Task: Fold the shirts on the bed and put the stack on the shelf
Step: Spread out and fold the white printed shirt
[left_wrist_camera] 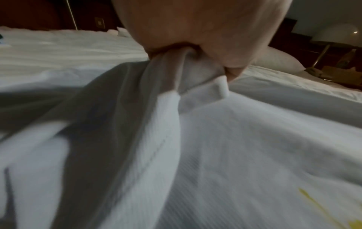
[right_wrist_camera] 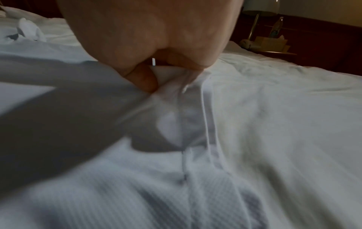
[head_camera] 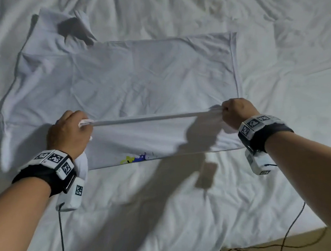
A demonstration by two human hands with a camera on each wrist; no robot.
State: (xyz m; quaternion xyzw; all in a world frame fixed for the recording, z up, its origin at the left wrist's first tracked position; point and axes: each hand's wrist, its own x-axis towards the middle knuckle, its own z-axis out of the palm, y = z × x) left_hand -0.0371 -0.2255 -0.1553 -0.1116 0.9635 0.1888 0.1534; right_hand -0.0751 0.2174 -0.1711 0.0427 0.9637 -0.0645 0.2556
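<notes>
A white shirt (head_camera: 130, 79) is spread sideways on the bed (head_camera: 272, 41), collar to the left. Its near edge is lifted into a taut fold. The fold's left end is gripped in the clenched left hand (head_camera: 68, 129), the right end in the clenched right hand (head_camera: 237, 113). A yellow-and-blue print (head_camera: 135, 158) shows on the near edge.
</notes>
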